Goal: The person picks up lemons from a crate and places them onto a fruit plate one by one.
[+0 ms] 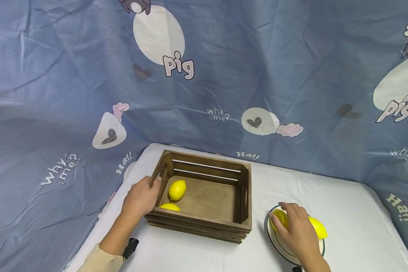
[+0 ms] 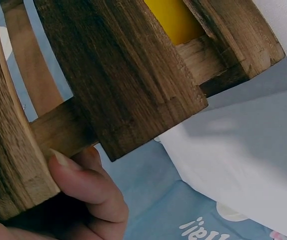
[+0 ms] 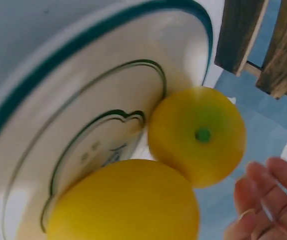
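Observation:
On the white table stands a slatted wooden crate (image 1: 197, 223). My left hand (image 1: 139, 198) grips its left end, with fingers curled round a slat in the left wrist view. Inside the crate, toward that end, lie one lemon (image 1: 177, 190) and a second lemon (image 1: 170, 206) partly hidden by the front wall. My right hand (image 1: 297, 230) hovers over a white plate (image 1: 279, 247) with a dark green rim. Its loosely bent fingers are around one lemon (image 3: 198, 137), with a gap showing in the right wrist view. Another lemon (image 1: 318, 227) sits on the plate, partly behind the hand.
A blue printed cloth (image 1: 217, 75) hangs behind the table and along its left side. White table cover (image 1: 353, 211) extends to the right of the plate. The crate's right end wall (image 1: 246, 196) rises between its interior and the plate.

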Motion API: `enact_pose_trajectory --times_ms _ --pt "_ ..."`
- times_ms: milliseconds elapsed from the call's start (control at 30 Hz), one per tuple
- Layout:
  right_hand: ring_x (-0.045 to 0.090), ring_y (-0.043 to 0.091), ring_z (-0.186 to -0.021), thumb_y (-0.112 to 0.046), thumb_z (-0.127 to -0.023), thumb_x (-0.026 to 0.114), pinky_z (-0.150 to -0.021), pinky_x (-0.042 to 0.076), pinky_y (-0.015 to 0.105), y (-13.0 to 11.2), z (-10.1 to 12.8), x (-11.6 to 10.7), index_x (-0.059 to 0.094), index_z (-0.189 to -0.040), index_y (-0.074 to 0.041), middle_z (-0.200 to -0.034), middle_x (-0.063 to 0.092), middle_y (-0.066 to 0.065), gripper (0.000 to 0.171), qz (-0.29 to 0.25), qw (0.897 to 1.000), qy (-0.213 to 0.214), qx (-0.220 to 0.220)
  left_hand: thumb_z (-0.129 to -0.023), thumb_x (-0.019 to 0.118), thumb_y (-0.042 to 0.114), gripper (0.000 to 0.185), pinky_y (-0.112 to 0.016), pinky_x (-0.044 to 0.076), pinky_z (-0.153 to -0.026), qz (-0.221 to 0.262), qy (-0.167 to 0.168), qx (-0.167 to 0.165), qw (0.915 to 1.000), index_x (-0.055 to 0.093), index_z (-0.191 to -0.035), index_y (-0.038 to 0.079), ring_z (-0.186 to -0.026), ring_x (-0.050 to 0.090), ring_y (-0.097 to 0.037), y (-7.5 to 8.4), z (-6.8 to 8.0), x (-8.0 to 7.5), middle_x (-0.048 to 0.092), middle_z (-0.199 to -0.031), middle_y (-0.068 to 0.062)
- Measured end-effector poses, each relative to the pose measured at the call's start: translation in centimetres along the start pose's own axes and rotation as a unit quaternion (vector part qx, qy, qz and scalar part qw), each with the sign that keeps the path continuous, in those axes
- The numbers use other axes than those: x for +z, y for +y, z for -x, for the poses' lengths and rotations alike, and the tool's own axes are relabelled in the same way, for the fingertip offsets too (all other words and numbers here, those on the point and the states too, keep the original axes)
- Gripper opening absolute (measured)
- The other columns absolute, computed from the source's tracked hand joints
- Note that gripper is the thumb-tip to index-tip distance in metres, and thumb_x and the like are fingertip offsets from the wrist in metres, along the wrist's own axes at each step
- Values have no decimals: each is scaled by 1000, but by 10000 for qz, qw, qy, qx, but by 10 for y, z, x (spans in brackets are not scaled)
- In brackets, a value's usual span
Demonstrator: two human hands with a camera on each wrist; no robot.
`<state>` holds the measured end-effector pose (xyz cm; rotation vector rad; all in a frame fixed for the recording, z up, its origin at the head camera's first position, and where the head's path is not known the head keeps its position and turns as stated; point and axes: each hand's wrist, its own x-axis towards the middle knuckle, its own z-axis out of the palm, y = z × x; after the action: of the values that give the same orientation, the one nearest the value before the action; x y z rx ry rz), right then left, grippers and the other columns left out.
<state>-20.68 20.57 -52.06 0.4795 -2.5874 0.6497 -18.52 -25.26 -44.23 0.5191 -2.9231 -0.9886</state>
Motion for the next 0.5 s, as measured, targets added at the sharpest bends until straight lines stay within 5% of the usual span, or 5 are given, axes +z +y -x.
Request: enact_pose_trajectory --times_ms 300,500 --pt "64 16 -92 -22 -88 84 -82 46 29 -31 -14 -11 72 -116 -12 -111 71 -2 32 -331 9990 23 -303 -111 39 42 48 -41 45 -55 -38 51 31 10000 62 -94 3 -71 61 -30 -2 0 1 62 -78 -12" --pt "61 11 -89 -19 -87 84 -76 43 20 -57 -40 -17 71 -117 -13 -109 70 -4 34 -615 9934 221 -941 -111 39 43 50 -44 46 -57 -4 70 63 10000 63 -96 2 -73 62 -30 -2 1 0 64 -80 -13"
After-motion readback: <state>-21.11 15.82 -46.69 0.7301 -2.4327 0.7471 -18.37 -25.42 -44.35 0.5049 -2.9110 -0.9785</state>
